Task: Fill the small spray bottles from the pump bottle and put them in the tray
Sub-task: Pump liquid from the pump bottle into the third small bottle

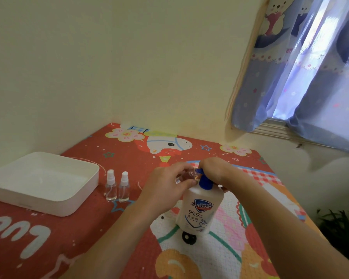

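Right hand (214, 172) is clamped down on the blue pump head (205, 181) of the pump bottle (199, 210), which stands upright just right of centre in the lower half of the frame, on the red cartoon-print mat (109, 228). Left hand (165, 188) has its fingers curled around a small clear bottle (186, 176), holding it up against the pump's nozzle (its cap and its fill level are hidden by the fingers). Over at centre left, two small spray bottles (117, 187) stand upright side by side with white spray tops on, each showing a little clear liquid at the bottom. Just beside them, at the left edge of the frame, sits the white tray (69, 200), nothing visible inside it. A blue curtain (302, 63) hangs at upper right.
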Action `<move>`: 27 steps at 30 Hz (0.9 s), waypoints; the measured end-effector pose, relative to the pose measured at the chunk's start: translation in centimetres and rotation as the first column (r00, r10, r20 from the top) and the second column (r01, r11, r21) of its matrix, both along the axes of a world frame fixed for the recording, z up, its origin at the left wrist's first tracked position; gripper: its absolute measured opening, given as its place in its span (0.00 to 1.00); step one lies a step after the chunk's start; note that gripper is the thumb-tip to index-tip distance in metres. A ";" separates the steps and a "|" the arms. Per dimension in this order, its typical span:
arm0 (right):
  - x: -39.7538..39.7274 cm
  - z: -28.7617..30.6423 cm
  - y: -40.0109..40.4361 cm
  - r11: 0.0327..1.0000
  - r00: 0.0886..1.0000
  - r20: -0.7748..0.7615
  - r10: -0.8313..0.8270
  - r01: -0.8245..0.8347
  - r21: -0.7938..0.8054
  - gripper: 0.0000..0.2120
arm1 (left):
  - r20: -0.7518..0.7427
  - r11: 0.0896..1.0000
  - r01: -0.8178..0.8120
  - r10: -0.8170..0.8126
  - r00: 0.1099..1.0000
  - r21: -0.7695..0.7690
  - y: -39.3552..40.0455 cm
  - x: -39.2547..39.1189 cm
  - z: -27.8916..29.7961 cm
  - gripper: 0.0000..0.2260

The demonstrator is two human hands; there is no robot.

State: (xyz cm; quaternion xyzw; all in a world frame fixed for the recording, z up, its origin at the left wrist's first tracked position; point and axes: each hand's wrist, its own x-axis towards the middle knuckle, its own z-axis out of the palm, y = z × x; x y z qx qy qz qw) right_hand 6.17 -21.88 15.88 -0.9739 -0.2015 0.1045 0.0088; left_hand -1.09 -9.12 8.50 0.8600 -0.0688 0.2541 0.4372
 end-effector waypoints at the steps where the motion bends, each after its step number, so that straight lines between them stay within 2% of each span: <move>1: -0.1 0.1 0.0 1.000 1.000 -0.003 -0.012 0.012 -0.002 0.05 | 0.001 1.000 0.000 0.000 1.000 -0.002 -0.1 0.0 0.0 0.12; 4: -0.3 0.4 0.0 0.998 0.999 -0.023 -0.031 0.032 0.050 0.05 | 0.003 1.000 0.005 -0.005 1.000 -0.021 -0.1 -0.1 -0.2 0.13; 7: -0.8 1.0 -0.3 0.970 0.988 -0.130 -0.085 0.112 0.215 0.05 | 0.005 0.999 0.010 -0.010 1.000 -0.034 -0.1 -0.1 -0.3 0.13; 9: -1.0 1.3 -0.6 0.916 0.953 -0.261 -0.152 0.235 0.325 0.07 | 0.009 0.999 0.008 -0.007 1.000 -0.043 -0.1 0.0 -0.2 0.12; 11: -1.0 1.4 -0.6 0.852 0.899 -0.364 -0.243 0.377 0.363 0.13 | 0.006 0.999 0.006 -0.006 1.000 -0.036 -0.2 0.0 -0.1 0.11; 14: -0.6 1.4 -0.5 0.839 0.895 -0.365 -0.256 0.394 0.377 0.16 | 0.004 1.000 0.002 -0.002 1.000 -0.027 -0.2 -0.1 0.2 0.12; 17: -0.6 1.1 -0.6 0.766 0.900 -0.363 -0.242 0.407 0.498 0.15 | 0.002 0.999 0.002 -0.002 1.000 -0.036 -0.1 0.0 0.2 0.11; 22: -1.0 0.4 -1.4 0.576 0.915 -0.356 -0.193 0.399 0.713 0.26 | -0.020 0.998 0.024 -0.026 0.999 -0.057 0.0 0.0 -0.1 0.10; 25: -1.1 -0.6 -2.5 0.406 0.934 -0.322 -0.152 0.356 0.842 0.28 | -0.014 0.997 0.025 -0.026 1.000 -0.070 0.1 -0.1 -0.2 0.10; 27: -1.2 -1.6 -3.5 0.361 0.963 -0.251 -0.100 0.271 0.892 0.27 | -0.009 0.997 0.026 -0.027 1.000 -0.077 0.1 -0.2 -0.3 0.10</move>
